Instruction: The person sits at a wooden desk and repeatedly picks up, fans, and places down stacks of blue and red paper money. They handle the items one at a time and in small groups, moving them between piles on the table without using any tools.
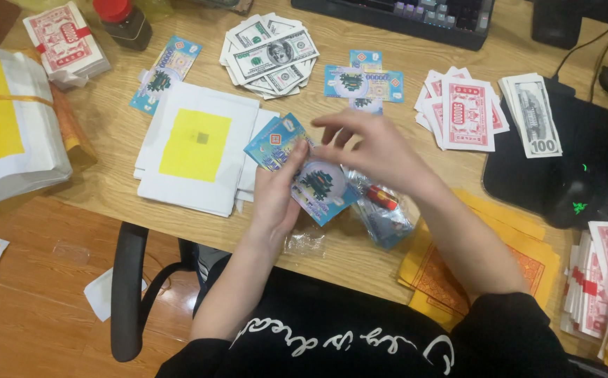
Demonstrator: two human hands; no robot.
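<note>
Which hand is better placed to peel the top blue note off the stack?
Right, probably. The left hand grips the blue notes from below, so it is occupied, while the right hand hovers over the stack's top with fingers spread and holds nothing.

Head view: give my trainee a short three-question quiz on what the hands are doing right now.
1. True or false: the left hand holds a stack of blue notes.
2. Which lies nearest the right hand? A) the jar with the red lid B) the clear plastic bag C) the keyboard
3. Fill in: the white sheets left of the hands bear a ____ square.

Key
1. True; the thumb presses on the top note.
2. B; the bag lies on the desk just below that hand.
3. Yellow.
</note>
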